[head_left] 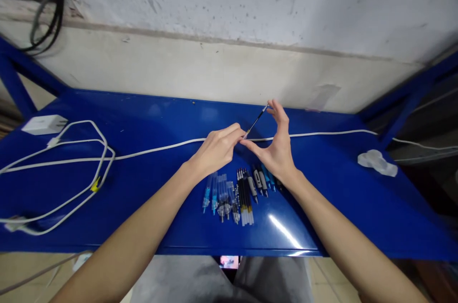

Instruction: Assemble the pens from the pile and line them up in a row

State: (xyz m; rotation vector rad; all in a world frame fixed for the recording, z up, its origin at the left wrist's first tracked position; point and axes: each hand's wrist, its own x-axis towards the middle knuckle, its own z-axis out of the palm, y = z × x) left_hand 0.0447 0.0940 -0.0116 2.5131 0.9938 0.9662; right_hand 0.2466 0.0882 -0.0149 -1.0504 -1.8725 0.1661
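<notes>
A thin dark pen refill (256, 120) slants up to the right between my two hands, above the blue table. My left hand (221, 146) is closed around its lower end. My right hand (277, 143) has its fingertips at the upper end and its thumb near the lower end. Below my hands lie clear pen barrels with blue or dark grips (222, 195), a row of dark refills with clear ends (245, 198), and grey pen parts (258, 180). Blue pen parts (268, 178) lie partly under my right wrist.
A white cable (157, 149) crosses the blue table (161, 117) behind my hands and loops at the left, near a white adapter (45, 124). A crumpled translucent piece (377, 163) lies at the right. The wall stands behind. A lit phone (229, 261) is below the front edge.
</notes>
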